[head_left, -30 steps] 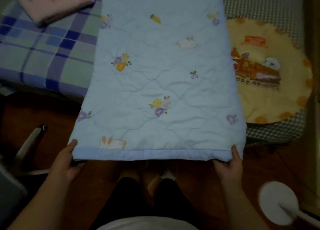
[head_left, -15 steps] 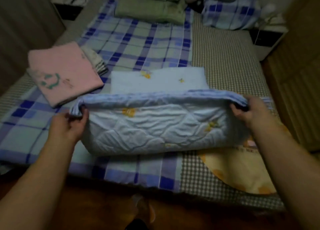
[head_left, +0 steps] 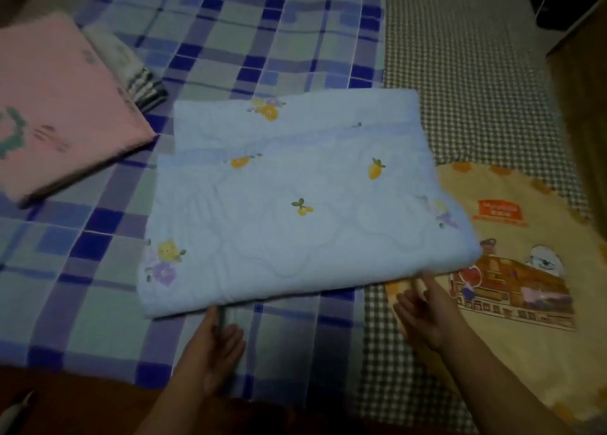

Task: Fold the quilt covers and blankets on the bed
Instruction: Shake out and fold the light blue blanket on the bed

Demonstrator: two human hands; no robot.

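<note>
I see blue quilt (head_left: 295, 211) folded flat on bed (head_left: 98, 287), L hand (head_left: 213, 349) and R hand (head_left: 423, 310) both open, fingertips at its near edge, gripping nothing.

One light blue quilted blanket with flower and fruit prints (head_left: 295, 205) is lying folded on the bed. One folded pink blanket (head_left: 59, 106) is sitting beside one striped folded cloth (head_left: 144, 86). One round yellow cartoon-print mat (head_left: 525, 237) is lying alongside. Two bare hands, the left hand (head_left: 213, 346) and the right hand (head_left: 423, 310), are showing.

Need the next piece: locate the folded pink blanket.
Head view, far left: the folded pink blanket lies on the plaid sheet, left of the light-blue quilt.
</note>
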